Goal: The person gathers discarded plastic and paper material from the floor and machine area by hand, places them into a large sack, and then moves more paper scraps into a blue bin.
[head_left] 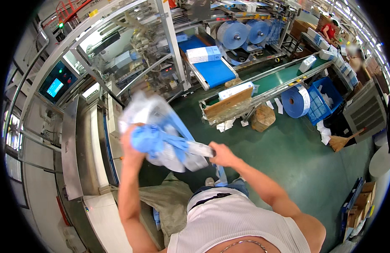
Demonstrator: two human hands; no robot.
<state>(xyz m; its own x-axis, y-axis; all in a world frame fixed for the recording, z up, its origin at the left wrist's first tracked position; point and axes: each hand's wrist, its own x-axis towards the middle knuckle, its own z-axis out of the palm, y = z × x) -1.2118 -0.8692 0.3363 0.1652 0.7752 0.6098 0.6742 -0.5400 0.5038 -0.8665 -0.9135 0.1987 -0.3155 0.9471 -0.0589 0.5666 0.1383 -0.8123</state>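
A crumpled bundle of white and blue printed plastic film (165,145) hangs in front of me, smeared by motion. My left hand (133,141) is closed on its left side, fingers partly hidden by the film. On the other side, my right hand (223,154) pinches the narrow end of a white strip that runs out of the bundle. Something small and dark shows at those fingertips; I cannot tell what it is. Below the bundle, an olive-grey woven sack (169,200) lies beside my legs. A blue strip (220,175) hangs near my shoe.
A machine with a lit screen (55,87) stands left. Ahead, a white and blue pack (203,55) rests on a blue conveyor belt (214,72). A green conveyor (283,76) runs right. Beyond are film rolls (233,34), a blue crate (323,101), a broom (340,142) and a person (329,30).
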